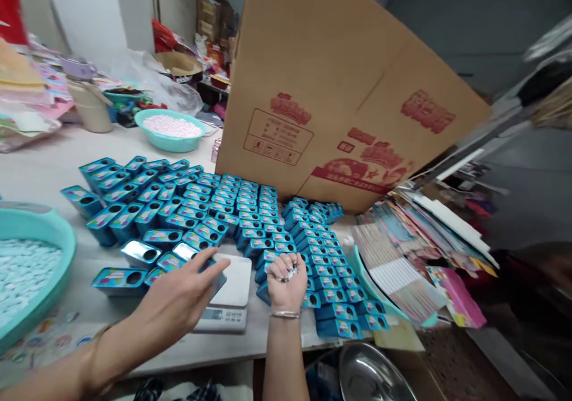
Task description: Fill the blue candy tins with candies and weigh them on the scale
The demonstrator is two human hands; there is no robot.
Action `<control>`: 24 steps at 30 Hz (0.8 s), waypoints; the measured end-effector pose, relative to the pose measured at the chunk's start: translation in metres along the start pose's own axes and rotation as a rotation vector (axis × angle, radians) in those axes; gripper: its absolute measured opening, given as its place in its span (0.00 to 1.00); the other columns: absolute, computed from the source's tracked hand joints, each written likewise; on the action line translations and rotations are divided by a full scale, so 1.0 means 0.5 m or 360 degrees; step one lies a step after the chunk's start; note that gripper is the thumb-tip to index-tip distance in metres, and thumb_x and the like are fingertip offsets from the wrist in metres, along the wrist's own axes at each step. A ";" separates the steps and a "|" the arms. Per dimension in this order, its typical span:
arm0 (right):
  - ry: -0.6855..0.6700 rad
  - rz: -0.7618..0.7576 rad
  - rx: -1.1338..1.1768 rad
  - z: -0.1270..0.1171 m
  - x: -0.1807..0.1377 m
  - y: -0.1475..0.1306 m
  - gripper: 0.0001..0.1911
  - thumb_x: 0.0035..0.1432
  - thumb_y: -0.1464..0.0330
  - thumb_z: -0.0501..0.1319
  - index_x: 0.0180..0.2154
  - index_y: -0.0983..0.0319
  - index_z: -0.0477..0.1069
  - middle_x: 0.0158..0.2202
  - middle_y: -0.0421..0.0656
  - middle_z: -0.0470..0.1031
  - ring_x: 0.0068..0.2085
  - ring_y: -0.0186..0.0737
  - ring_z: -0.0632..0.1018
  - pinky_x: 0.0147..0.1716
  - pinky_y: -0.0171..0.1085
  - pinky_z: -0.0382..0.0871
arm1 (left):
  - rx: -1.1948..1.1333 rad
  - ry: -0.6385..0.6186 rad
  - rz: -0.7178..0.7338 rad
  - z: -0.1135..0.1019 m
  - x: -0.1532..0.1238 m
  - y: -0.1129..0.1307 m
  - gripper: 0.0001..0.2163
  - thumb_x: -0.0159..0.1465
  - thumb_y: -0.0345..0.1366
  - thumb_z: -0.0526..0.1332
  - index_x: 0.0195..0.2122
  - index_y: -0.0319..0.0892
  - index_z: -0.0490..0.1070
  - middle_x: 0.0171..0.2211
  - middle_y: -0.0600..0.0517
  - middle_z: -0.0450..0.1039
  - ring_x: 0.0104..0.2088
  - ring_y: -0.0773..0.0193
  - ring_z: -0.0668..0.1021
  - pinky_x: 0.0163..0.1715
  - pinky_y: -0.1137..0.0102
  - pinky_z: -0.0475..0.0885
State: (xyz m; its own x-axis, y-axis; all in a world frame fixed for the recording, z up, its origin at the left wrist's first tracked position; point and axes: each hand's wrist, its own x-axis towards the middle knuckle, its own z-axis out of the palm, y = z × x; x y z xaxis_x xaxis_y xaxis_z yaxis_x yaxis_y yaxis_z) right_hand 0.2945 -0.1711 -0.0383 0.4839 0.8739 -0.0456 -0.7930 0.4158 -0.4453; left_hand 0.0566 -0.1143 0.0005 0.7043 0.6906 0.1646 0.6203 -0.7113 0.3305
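Observation:
My left hand (181, 294) reaches over the kitchen scale (236, 279), its fingers curled around a blue tin (220, 284) that they mostly hide. Turned palm up, my right hand (287, 279) is closed around several small white pellets (289, 274), part of which show between the fingers. A bracelet circles that wrist. Many similar blue tins (179, 219), each with a round dark hole in its top, stand packed together in rows beyond and on both sides of the scale. At the left edge, a turquoise basin (67, 240) holds many pale pellets.
A large printed cardboard box (339, 91) stands tilted behind the rows. Another turquoise basin (172, 145) of pale pink pellets sits farther back. Stacked printed sheets (397, 270) cover a basin at right. Below the table edge is a metal bowl (373, 374).

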 end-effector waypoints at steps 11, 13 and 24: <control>0.0153 -0.0077 0.0138 -0.049 0.005 -0.043 0.13 0.58 0.65 0.58 0.26 0.58 0.55 0.20 0.28 0.51 0.18 0.25 0.50 0.16 0.27 0.49 | 0.0016 -0.0448 -0.0103 0.111 0.184 0.017 0.21 0.65 0.46 0.49 0.50 0.37 0.70 0.46 0.35 0.75 0.43 0.43 0.80 0.41 0.56 0.73; 0.0184 -0.0057 0.0168 -0.046 0.014 -0.038 0.13 0.58 0.65 0.59 0.26 0.58 0.55 0.19 0.28 0.51 0.18 0.25 0.50 0.16 0.27 0.49 | -0.0109 -0.0480 -0.0121 0.108 0.188 0.001 0.26 0.67 0.49 0.47 0.59 0.39 0.64 0.42 0.40 0.78 0.42 0.48 0.81 0.42 0.59 0.72; 0.0259 0.0076 0.0321 -0.016 0.034 -0.017 0.13 0.60 0.65 0.56 0.25 0.59 0.57 0.19 0.29 0.53 0.17 0.25 0.52 0.15 0.27 0.49 | -0.1296 -0.0476 -0.0572 0.141 0.124 -0.046 0.33 0.60 0.61 0.51 0.56 0.38 0.61 0.39 0.45 0.78 0.33 0.54 0.82 0.33 0.63 0.76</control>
State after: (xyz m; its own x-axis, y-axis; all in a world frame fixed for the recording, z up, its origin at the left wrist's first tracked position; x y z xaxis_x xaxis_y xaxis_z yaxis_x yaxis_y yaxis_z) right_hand 0.3126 -0.1616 -0.0425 0.4844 0.8486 -0.2126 -0.8662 0.4312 -0.2527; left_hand 0.1103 -0.0646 -0.0624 0.6470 0.7084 -0.2822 0.4649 -0.0732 0.8823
